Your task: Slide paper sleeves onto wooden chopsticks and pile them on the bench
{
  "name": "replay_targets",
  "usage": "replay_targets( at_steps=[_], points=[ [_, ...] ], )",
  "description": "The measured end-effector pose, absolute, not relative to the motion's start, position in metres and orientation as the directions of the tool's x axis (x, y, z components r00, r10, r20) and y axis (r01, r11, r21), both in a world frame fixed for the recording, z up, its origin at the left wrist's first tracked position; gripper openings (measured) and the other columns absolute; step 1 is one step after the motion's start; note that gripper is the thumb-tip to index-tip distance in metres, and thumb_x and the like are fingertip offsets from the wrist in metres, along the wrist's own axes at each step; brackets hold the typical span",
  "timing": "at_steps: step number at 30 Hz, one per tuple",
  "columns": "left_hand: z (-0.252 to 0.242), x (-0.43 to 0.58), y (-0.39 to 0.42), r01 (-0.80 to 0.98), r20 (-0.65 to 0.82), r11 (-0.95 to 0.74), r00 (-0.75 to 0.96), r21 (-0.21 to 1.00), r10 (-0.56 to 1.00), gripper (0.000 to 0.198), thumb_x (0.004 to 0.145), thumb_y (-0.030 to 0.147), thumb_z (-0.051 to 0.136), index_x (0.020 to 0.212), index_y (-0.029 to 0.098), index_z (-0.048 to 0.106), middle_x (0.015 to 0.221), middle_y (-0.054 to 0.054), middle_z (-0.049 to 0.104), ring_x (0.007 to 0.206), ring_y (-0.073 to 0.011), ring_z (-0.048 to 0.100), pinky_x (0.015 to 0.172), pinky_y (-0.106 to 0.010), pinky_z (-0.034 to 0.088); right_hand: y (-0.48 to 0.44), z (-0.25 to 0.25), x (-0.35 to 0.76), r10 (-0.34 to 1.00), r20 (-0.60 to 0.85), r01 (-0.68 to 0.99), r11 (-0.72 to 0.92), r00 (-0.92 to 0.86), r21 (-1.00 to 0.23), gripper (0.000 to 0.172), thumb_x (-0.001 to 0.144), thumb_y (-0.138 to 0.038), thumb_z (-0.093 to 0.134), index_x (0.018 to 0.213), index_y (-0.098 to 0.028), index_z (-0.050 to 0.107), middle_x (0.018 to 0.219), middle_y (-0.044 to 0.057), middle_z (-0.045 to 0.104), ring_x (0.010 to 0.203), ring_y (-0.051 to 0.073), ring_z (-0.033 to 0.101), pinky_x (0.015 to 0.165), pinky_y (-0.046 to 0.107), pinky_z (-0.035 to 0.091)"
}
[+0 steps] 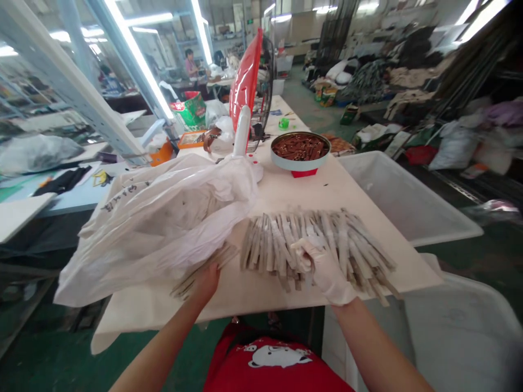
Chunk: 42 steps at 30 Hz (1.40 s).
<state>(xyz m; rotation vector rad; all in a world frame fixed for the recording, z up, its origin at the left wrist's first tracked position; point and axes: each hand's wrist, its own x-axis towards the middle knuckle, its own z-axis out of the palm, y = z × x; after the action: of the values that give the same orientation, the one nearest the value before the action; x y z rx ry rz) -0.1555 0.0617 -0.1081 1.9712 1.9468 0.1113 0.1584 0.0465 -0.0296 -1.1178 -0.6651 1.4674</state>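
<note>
A row of several pale, flat strips [347,239] lies spread across the white table [294,196]. My right hand [324,269], in a white glove, rests on top of these strips with its fingers curled onto them. My left hand [206,283], bare, is closed on a small bundle of the same strips [204,267] that sticks out of a large white plastic bag [163,218] lying on the left of the table.
A round tin of brown pieces [300,149] stands at the back of the table beside a white-and-red fan [245,103]. White plastic bins [404,196] stand to the right of the table. A person [190,64] sits at a far table.
</note>
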Motion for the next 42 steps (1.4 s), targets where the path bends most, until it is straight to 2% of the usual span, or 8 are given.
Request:
replay_targets(
  at_steps=[5,7,20,23,30,35,38,42],
  points=[
    [-0.033,-0.077,0.019,0.641,-0.177,-0.003,0.216,0.767,0.960,0.025,0.087,0.040,0.037,0.083,0.019,0.049,0.064,0.001,0.054,0.055,-0.0132,0.051,0.054,-0.023,0.038,0.044,-0.026,0.169,0.959,-0.282,-0.519,-0.234,0.014,-0.822,0.033,0.067,-0.046,0.067,0.062,-0.014,0.059,0.046,-0.006,0.040,0.038,0.003,0.028,0.037,0.019,0.019],
    [-0.007,-0.052,0.008,0.571,-0.153,-0.014,0.243,0.821,0.958,0.025,0.086,0.042,0.040,0.079,0.020,0.048,0.061,0.003,0.051,0.053,-0.0118,0.048,0.052,-0.021,0.035,0.041,-0.023,0.170,0.957,-0.288,-0.526,-0.232,0.026,-0.818,0.035,0.067,-0.047,0.067,0.061,-0.015,0.056,0.047,-0.006,0.041,0.038,0.003,0.028,0.037,0.019,0.019],
    [0.008,-0.006,-0.004,0.774,-0.162,-0.072,0.222,0.629,0.962,0.021,0.085,0.039,0.041,0.076,0.021,0.047,0.067,0.000,0.056,0.061,-0.0156,0.051,0.055,-0.023,0.028,0.016,-0.017,0.187,0.965,-0.095,-0.248,-0.032,0.246,-0.968,0.023,0.072,-0.042,0.065,0.068,-0.020,0.061,0.062,-0.003,0.055,0.056,0.010,0.047,0.057,0.024,0.039],
    [0.011,0.001,-0.003,0.734,-0.155,-0.081,0.248,0.674,0.956,0.022,0.084,0.039,0.042,0.074,0.020,0.048,0.065,0.000,0.056,0.059,-0.0142,0.051,0.054,-0.023,0.029,0.007,-0.018,0.178,0.983,-0.080,-0.209,-0.044,0.167,-0.977,0.021,0.070,-0.040,0.067,0.072,-0.020,0.065,0.069,-0.001,0.061,0.067,0.013,0.053,0.067,0.027,0.042],
    [0.001,-0.002,-0.007,0.478,-0.260,0.061,0.364,0.876,0.894,0.022,0.084,0.035,0.042,0.095,0.017,0.049,0.068,0.001,0.059,0.051,-0.0096,0.050,0.051,-0.021,0.039,-0.002,-0.026,0.170,0.985,-0.171,-0.194,-0.173,-0.027,-0.966,0.028,0.070,-0.045,0.065,0.072,-0.017,0.063,0.058,-0.002,0.055,0.049,0.010,0.041,0.046,0.024,0.031],
    [-0.002,-0.002,-0.006,0.404,-0.198,0.095,0.221,0.910,0.955,0.025,0.084,0.041,0.041,0.094,0.018,0.046,0.056,0.007,0.046,0.042,-0.0072,0.039,0.040,-0.017,0.031,-0.003,-0.024,0.165,0.991,-0.044,-0.097,-0.056,-0.130,-0.994,0.031,0.075,-0.047,0.061,0.062,-0.018,0.060,0.056,-0.002,0.052,0.055,0.011,0.045,0.053,0.025,0.035],
    [0.001,-0.005,-0.007,0.414,-0.260,0.144,0.238,0.899,0.936,0.026,0.081,0.044,0.045,0.087,0.019,0.046,0.052,0.008,0.042,0.040,-0.0068,0.036,0.037,-0.017,0.028,0.000,-0.015,0.175,0.977,-0.065,-0.206,-0.107,-0.201,-0.973,0.032,0.074,-0.051,0.060,0.068,-0.020,0.063,0.061,-0.002,0.055,0.057,0.012,0.047,0.055,0.025,0.037],
    [-0.001,-0.001,-0.012,0.441,-0.308,0.160,0.287,0.883,0.907,0.026,0.080,0.044,0.047,0.085,0.019,0.046,0.053,0.007,0.043,0.043,-0.0073,0.037,0.039,-0.017,0.029,0.011,-0.009,0.186,0.981,-0.184,-0.467,-0.132,0.067,-0.874,0.032,0.074,-0.052,0.060,0.075,-0.020,0.065,0.058,-0.002,0.055,0.053,0.012,0.048,0.051,0.024,0.038]
  ],
)
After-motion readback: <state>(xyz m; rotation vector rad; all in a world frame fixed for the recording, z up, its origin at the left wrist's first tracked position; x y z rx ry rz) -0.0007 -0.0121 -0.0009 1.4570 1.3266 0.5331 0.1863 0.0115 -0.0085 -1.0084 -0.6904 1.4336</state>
